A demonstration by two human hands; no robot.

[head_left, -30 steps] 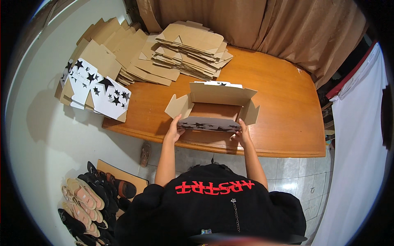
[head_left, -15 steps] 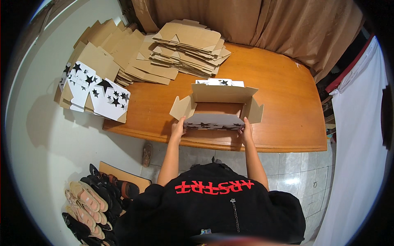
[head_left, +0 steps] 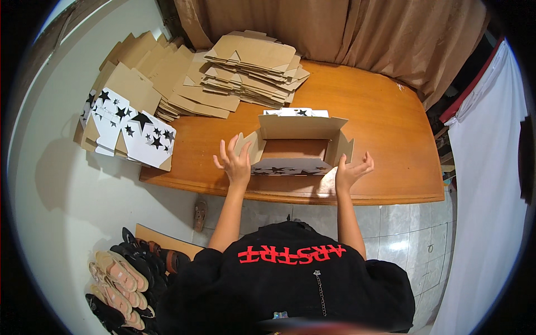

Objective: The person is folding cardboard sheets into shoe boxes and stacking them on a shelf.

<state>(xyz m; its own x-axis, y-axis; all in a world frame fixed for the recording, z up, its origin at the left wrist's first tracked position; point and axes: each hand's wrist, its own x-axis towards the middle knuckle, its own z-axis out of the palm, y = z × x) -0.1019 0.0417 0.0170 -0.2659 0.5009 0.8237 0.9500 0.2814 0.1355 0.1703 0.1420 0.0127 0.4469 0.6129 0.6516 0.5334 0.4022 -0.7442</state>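
In front of me a cardboard box (head_left: 304, 127) stands on the wooden table, its top open and table wood visible through its middle. Its inside is plain brown; the near outer wall is white with black stars, and a white starred flap sticks out at the far side. Beside the left side flap is my left hand (head_left: 235, 166), fingers spread, thumb at the flap's edge. My right hand (head_left: 352, 173) is by the right side flap with its fingers apart and thumb raised close to the cardboard. Whether either thumb touches the flap I cannot tell.
Flattened brown boxes (head_left: 251, 53) are stacked at the back of the table (head_left: 385, 134). More flat cardboard with a white starred piece (head_left: 148, 137) overhangs the left edge. A brown curtain (head_left: 402, 44) hangs behind, and several sandals (head_left: 120, 273) are at lower left.
Both hands have let go of the box's near corners. They have moved outward and their fingers have spread beside the side flaps, while the box stays in about the same place.
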